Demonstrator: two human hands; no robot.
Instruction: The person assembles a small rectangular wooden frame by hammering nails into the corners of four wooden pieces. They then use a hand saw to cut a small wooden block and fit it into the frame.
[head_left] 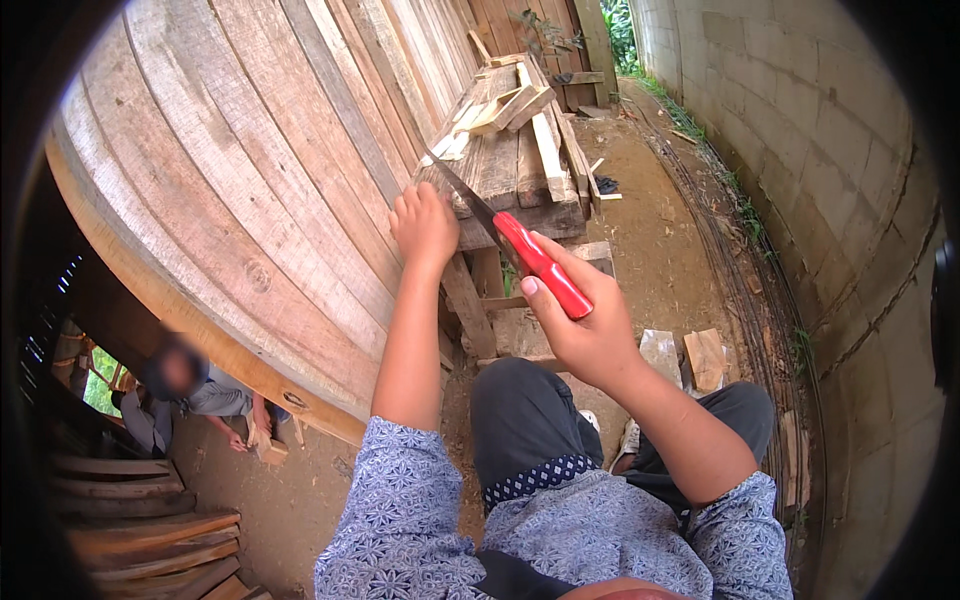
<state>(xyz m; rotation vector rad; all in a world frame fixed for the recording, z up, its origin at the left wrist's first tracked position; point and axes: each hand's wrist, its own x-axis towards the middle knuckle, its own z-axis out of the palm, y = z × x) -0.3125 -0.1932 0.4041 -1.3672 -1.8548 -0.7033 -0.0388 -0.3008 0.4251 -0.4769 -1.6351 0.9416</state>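
My right hand [585, 315] is closed round the red handle of a long, narrow, dark-bladed hand tool [520, 250]. Its blade slants up and left, over the near end of a rough wooden bench [545, 222]. Whether the blade has teeth I cannot tell. At the bench's near left corner, close beside the blade, rests my left hand [425, 228]. Its fingers are bent and close together; what they grip, if anything, is hidden. Beyond the blade, several pale wood offcuts and strips [515, 108] lie on the bench top.
A plank wall [240, 180] rises on the left, a concrete block wall [800, 130] on the right. Long thin rods [715, 235] run along the ground. Wood blocks [706, 360] lie near my feet. Lower left, another person [225, 400] handles wood near stacked boards [150, 540].
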